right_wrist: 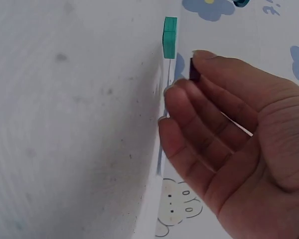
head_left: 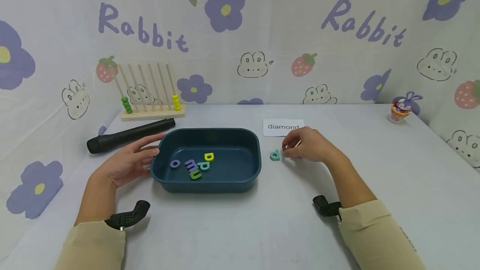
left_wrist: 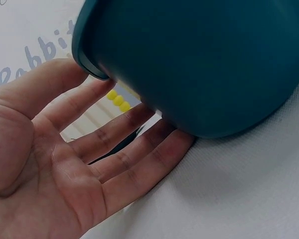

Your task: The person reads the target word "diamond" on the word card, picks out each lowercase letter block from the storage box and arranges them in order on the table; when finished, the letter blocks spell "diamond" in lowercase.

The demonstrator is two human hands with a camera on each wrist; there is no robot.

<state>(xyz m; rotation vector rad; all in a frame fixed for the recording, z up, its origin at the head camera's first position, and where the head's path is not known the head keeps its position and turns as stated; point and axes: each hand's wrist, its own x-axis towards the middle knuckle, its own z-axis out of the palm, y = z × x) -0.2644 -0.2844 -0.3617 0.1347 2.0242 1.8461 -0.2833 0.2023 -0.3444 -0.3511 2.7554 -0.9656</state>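
Observation:
My left hand (head_left: pixel 129 159) rests against the left end of the dark blue tray (head_left: pixel 225 184), its thumb near the rim and its fingers along the outer wall. In the left wrist view, the fingertips are partly hidden by the tray (left_wrist: pixel 204 69). Loose letters lie inside: a purple o (head_left: pixel 175 164), a purple m (head_left: pixel 191 165), a yellow letter (head_left: pixel 208 157), a teal letter (head_left: pixel 203 166) and a green one (head_left: pixel 195 174). My right hand (head_left: pixel 309 145) pinches a small dark piece (right_wrist: pixel 193 69), just right of a teal d (head_left: pixel 275 156) on the table.
A white card (head_left: pixel 273 127) reading "diamond" lies behind my right hand. A black microphone-like stick (head_left: pixel 131 135) and a wooden bead rack (head_left: pixel 153 113) stand at the back left. A small cup-shaped ornament (head_left: pixel 400 111) is at the back right.

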